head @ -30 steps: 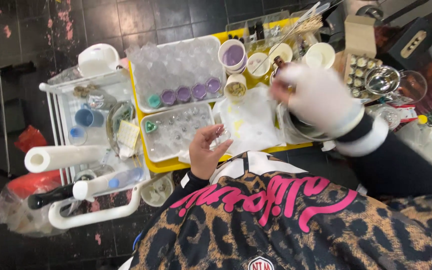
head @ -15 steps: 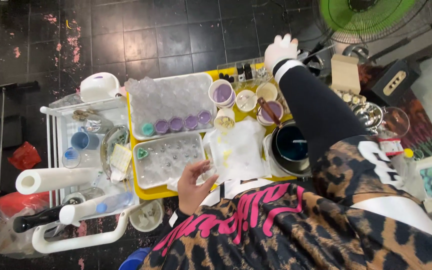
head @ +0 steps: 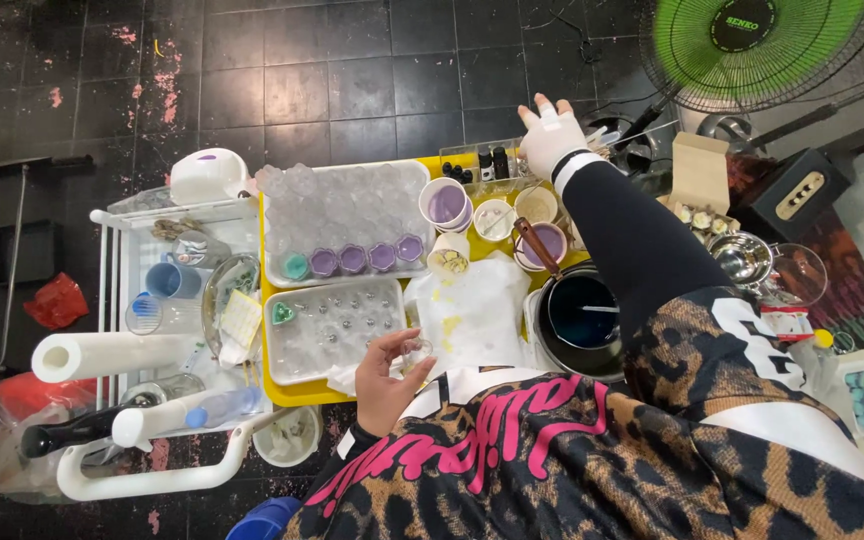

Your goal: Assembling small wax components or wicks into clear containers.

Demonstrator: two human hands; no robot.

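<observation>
Here the left hand (head: 384, 378) pinches a small clear cup (head: 415, 349) at the near edge of the yellow bench (head: 292, 392), its grip clamped on the cup to keep it steady. The right hand (head: 550, 135), fingers apart and empty, stretches to the small bottles (head: 480, 165) at the far edge.

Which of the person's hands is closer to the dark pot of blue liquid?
The left hand is nearer: it holds a small clear cup just left of the dark pot, by the table's near edge. The gloved right hand is stretched beyond it, over the small bottles at the far edge.

Bright, even overhead light; soft shadows on the dark tiled floor (head: 332, 80). Glare glints off the clear plastic trays (head: 342, 205). Edges bend slightly; focus stays sharp.
</observation>
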